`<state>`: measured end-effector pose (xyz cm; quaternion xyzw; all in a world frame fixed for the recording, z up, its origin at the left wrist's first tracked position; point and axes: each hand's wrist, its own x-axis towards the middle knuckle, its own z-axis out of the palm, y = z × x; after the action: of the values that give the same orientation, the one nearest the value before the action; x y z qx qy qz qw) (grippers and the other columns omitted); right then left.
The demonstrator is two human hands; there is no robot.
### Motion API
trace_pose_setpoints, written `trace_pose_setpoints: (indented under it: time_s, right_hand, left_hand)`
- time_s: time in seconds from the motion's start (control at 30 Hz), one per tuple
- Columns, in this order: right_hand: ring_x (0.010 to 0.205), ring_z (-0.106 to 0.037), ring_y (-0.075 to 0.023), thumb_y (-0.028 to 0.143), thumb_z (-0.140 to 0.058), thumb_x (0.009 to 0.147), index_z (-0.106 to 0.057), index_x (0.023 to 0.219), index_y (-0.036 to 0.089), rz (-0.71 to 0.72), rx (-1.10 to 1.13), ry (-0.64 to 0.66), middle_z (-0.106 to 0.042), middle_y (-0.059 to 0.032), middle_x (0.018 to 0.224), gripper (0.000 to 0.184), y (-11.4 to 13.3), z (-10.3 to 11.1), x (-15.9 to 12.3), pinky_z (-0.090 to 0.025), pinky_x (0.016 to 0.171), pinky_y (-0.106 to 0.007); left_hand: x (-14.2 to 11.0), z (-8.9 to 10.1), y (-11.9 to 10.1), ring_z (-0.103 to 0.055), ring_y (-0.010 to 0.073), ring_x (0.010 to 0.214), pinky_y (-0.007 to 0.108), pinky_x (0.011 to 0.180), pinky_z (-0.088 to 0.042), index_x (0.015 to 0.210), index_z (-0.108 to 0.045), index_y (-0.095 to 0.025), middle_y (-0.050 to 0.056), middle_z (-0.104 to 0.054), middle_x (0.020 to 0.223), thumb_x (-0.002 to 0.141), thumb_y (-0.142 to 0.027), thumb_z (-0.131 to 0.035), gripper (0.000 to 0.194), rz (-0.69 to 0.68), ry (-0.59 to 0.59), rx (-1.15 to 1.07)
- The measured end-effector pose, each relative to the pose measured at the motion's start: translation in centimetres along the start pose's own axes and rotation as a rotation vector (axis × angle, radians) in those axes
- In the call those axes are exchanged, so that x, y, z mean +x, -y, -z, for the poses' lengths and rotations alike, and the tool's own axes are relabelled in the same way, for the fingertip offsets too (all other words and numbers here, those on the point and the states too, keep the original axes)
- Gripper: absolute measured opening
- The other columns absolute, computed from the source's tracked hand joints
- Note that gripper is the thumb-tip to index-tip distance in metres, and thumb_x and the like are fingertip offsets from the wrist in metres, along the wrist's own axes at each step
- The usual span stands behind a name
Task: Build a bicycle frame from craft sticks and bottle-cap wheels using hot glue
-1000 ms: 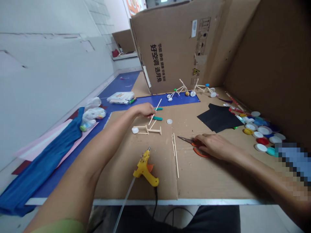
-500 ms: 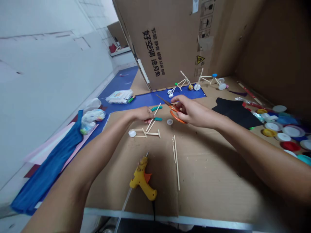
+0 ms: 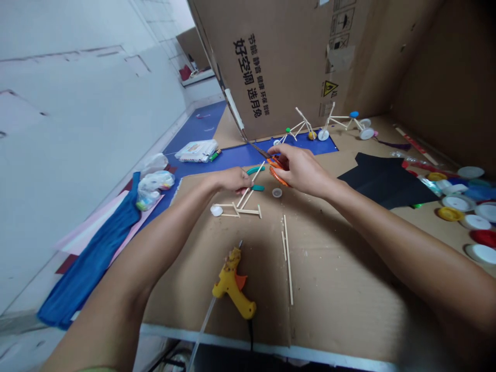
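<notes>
Scissors point(image 3: 277, 173) have come nearer the left hand point(image 3: 232, 180), clamped in the grip of the right hand point(image 3: 300, 168). Beside them, the left hand meets the stick frame point(image 3: 248, 206); I cannot tell whether its grip is closed.

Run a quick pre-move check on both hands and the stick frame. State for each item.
1. Right hand has the orange-handled scissors: ok.
2. Scissor blades point away from the left hand: ok.
3. Left hand is at the upright wooden stick: ok.
4. Wooden stick is joined to the stick frame: cannot tell.
5. Yellow glue gun is hot: cannot tell.
6. Loose sticks lie apart from the yellow glue gun: ok.
</notes>
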<state>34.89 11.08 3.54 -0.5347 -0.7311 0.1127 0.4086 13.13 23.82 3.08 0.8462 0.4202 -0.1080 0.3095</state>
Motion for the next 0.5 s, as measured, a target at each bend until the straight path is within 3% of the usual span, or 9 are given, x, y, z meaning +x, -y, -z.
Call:
trace_pose_setpoints:
  time_s: [0.17, 0.33, 0.5]
  right_hand:
    - [0.067, -0.053, -0.0151, 0.022, -0.062, 0.083, -0.07, 0.105, 0.014, -0.039, 0.11, 0.062, -0.063, -0.0011, 0.075, 0.025, 0.7, -1.1, -0.8, -0.037, 0.064, -0.028]
    - [0.068, -0.053, -0.0149, 0.031, -0.066, 0.082, -0.064, 0.112, 0.015, -0.247, 0.39, 0.206, -0.061, -0.0007, 0.079, 0.035, 1.9, -1.1, -3.5, -0.04, 0.063, -0.027]
    - [0.069, -0.051, -0.014, 0.05, -0.074, 0.079, -0.063, 0.103, 0.016, -0.336, 0.416, 0.385, -0.06, -0.0008, 0.083, 0.043, 3.9, 0.3, -5.5, -0.039, 0.063, -0.027]
  left_hand:
    - [-2.7, 0.3, -1.5, -0.051, 0.0118, 0.052, 0.024, 0.055, -0.039, 0.06, -0.06, -0.019, 0.0, -0.06, 0.056, 0.084, -0.052, -0.063, 0.041, -0.138, -0.03, -0.126]
    - [-6.7, -0.2, -2.6, -0.052, 0.0107, 0.054, 0.023, 0.055, -0.039, 0.071, -0.063, -0.017, 0.0, -0.06, 0.059, 0.085, -0.055, -0.064, 0.041, -0.226, -0.013, -0.32]
    - [-9.3, -0.9, -2.3, -0.05, 0.0101, 0.055, 0.023, 0.055, -0.038, 0.075, -0.063, -0.016, 0.0, -0.059, 0.061, 0.085, -0.055, -0.066, 0.041, -0.269, -0.038, -0.434]
